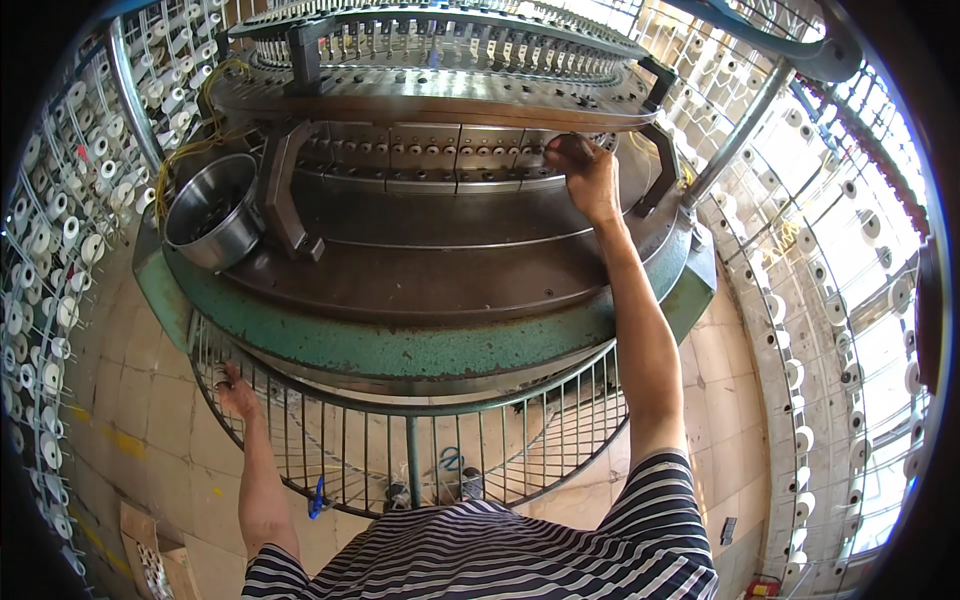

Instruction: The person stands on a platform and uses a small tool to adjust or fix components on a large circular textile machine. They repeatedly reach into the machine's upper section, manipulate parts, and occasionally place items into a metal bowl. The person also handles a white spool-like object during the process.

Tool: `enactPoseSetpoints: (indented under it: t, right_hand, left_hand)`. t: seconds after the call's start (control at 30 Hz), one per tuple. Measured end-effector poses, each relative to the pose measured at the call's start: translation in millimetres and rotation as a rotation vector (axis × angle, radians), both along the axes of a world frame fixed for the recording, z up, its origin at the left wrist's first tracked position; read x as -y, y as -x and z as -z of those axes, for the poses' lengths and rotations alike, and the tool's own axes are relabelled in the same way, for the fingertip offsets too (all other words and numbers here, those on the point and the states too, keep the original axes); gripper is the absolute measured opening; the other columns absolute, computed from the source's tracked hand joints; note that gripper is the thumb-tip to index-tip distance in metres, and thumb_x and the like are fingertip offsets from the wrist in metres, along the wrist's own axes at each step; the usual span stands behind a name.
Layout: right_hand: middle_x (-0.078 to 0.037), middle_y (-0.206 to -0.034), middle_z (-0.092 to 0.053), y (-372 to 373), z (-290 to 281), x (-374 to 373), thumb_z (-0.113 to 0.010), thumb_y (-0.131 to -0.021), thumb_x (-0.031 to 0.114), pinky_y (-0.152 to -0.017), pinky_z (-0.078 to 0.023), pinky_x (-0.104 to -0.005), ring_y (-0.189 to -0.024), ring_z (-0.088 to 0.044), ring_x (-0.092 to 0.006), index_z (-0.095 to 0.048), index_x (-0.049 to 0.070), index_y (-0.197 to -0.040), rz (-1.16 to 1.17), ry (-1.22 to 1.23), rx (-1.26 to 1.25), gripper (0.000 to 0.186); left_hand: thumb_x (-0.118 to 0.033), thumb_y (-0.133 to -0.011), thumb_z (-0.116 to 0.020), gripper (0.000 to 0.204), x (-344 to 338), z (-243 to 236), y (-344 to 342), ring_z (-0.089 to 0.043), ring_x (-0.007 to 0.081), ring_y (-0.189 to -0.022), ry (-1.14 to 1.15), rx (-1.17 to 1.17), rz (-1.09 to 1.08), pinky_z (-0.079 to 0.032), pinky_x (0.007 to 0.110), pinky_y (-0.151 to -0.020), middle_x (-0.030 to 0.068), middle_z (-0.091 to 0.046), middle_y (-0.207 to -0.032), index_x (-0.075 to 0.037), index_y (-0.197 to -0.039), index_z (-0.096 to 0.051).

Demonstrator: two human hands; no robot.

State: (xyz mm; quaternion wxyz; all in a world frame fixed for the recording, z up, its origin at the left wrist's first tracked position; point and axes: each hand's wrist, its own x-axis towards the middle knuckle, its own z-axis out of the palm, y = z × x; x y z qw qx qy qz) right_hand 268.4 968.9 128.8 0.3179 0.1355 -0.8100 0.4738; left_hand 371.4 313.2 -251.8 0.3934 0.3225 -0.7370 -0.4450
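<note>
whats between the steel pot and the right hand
In the head view, a dark bracket stands beside the steel pot; past it, metal segments and a dark deck stretch toward the right hand.

beige tiled floor (pixel 170 410) | yellow marks (pixel 127 443) | spool racks (pixel 52 376) both sides | bright light (pixel 880 515) right

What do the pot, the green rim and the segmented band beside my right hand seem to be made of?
The pot: probably stainless steel with a satin finish, given its silvery sheen. The green rim: likely painted metal; the coat looks worn, with dark chips. The segmented band: apparently bare, smooth metal, since its plates shine grey between seams, though which metal is unclear.
</note>
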Motion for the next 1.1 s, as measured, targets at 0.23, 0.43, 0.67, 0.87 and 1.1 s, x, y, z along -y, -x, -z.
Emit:
enactPoseSetpoints:
  t: [0.23, 0.43, 0.67, 0.87, 1.1]
  right_hand:
    - [-0.011, -0.09, -0.079, -5, 3, -11, -0.08, -0.084, 0.015, -0.077, -0.056, -0.0289, -0.078, -0.072, -0.0122, -0.08, 0.009, -0.106, 0.232, -0.23, -0.024, 0.023]
    - [-0.012, -0.091, -0.078, -2, 4, -19, -0.08, -0.084, 0.019, -0.076, -0.057, -0.03, -0.079, -0.074, -0.0153, -0.081, 0.01, -0.101, 0.304, -0.319, -0.002, 0.02]
    - [-0.014, -0.088, -0.076, 5, -8, -21, -0.078, -0.081, 0.014, -0.076, -0.057, -0.0359, -0.08, -0.075, -0.027, -0.081, 0.009, -0.093, 0.194, -0.521, -0.136, 0.013]
    - [-0.017, -0.08, -0.073, -1, -3, 2, -0.077, -0.081, 0.023, -0.071, -0.057, -0.0486, -0.077, -0.071, -0.0399, -0.076, 0.01, -0.084, 0.487, -0.592, -0.016, 0.013]
    - [-0.018, -0.083, -0.073, 1, -8, 8, -0.078, -0.081, 0.027, -0.076, -0.056, -0.0497, -0.083, -0.071, -0.0408, -0.075, 0.011, -0.087, 0.543, -0.589, 0.096, 0.017]
  left_hand:
    - [-0.028, -0.097, -0.071, 0.036, -24, -26, -3, -0.068, 0.0241, -0.074, -0.01, -0.101, -0.033, -0.049, 0.043, -0.068, 0.0148, -0.075, -0.084, 0.005, -0.083, -0.074]
    - [-0.033, -0.097, -0.071, 0.04, -19, -24, -5, -0.065, 0.0244, -0.072, -0.039, -0.043, -0.01, -0.047, 0.045, -0.065, 0.0148, -0.075, -0.083, 0.005, -0.085, -0.073]
    - [-0.039, -0.097, -0.069, 0.045, -12, -15, -1, -0.068, 0.0277, -0.085, -0.081, -0.004, 0.006, -0.051, 0.044, -0.074, 0.0167, -0.075, -0.095, 0.006, -0.095, -0.072]
    - [-0.038, -0.097, -0.07, 0.046, -8, -19, -5, -0.068, 0.0296, -0.085, -0.045, 0.176, -0.009, -0.052, 0.047, -0.075, 0.02, -0.075, -0.099, 0.007, -0.101, -0.073]
    - [-0.038, -0.097, -0.07, 0.047, 6, 15, 10, -0.068, 0.0314, -0.08, -0.104, -0.19, 0.084, -0.05, 0.048, -0.071, 0.0226, -0.074, -0.094, 0.009, -0.096, -0.072]
